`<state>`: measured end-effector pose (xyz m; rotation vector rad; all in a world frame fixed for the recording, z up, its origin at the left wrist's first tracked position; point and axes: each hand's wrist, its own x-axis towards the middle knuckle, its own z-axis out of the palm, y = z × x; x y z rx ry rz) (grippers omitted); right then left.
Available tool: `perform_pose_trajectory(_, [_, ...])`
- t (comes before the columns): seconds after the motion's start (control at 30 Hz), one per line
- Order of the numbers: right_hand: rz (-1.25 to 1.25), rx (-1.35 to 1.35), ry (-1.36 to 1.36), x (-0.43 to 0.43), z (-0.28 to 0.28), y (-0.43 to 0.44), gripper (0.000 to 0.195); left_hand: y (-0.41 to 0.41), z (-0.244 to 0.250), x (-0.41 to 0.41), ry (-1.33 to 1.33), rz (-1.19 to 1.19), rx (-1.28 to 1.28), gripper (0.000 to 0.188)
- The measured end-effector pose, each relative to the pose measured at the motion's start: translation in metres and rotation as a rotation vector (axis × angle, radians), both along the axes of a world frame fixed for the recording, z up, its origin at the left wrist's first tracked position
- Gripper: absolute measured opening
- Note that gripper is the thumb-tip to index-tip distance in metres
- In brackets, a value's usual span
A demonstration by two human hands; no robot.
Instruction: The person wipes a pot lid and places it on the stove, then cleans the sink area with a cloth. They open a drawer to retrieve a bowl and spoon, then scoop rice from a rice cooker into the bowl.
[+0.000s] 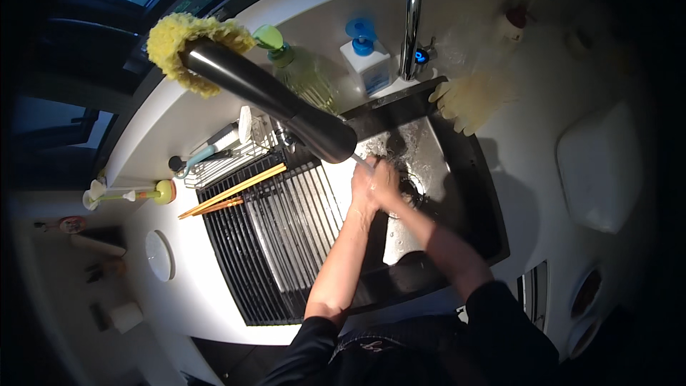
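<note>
My left hand (pixel 362 186) and my right hand (pixel 386 183) are pressed together over the sink (pixel 490 220), the right partly covering the left. A thin stream of water (pixel 362 162) falls on them from a dark grey tap (pixel 316 131). Both hands look wet, and no object shows between them. How the fingers are set is hard to make out. Below and to the right of the hands lies the drain (pixel 411 190) in the wet metal basin. A black roll-up drying rack (pixel 278 246) spans the sink's left side, next to my left forearm.
Wooden chopsticks (pixel 236 190) lie across the rack. Behind stand a wire caddy (pixel 257 139), a green pump bottle (pixel 305 78) and a white bottle with blue pump (pixel 367 64). Yellow fuzzy cloth (pixel 177 48) wraps the tap. A chrome faucet (pixel 410 27) and pale rubber gloves (pixel 466 102) are right.
</note>
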<state>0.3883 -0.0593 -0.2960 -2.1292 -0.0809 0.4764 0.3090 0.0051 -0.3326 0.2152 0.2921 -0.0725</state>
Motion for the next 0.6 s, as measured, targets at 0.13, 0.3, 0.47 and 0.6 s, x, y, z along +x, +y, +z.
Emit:
perform_pose_trajectory(0.13, [-0.046,-0.166,-0.109,-0.044,-0.005,0.005,0.044,-0.001,0.004,-0.008,0.434,0.014,0.067,0.040])
perform_pose_trajectory(0.3, [-0.052,-0.106,0.117,-0.028,0.015,-0.008,0.044,-0.010,-0.009,-0.001,0.369,0.015,0.237,0.027])
perform_pose_trajectory(0.47, [0.091,0.054,0.054,-0.070,0.026,-0.001,0.035,0.024,-0.055,-0.028,0.366,0.066,0.141,0.027])
perform_pose_trajectory(0.6, [-0.139,-0.103,-0.140,0.014,-0.053,-0.050,0.030,0.034,0.078,-0.015,0.439,-0.221,0.268,0.029])
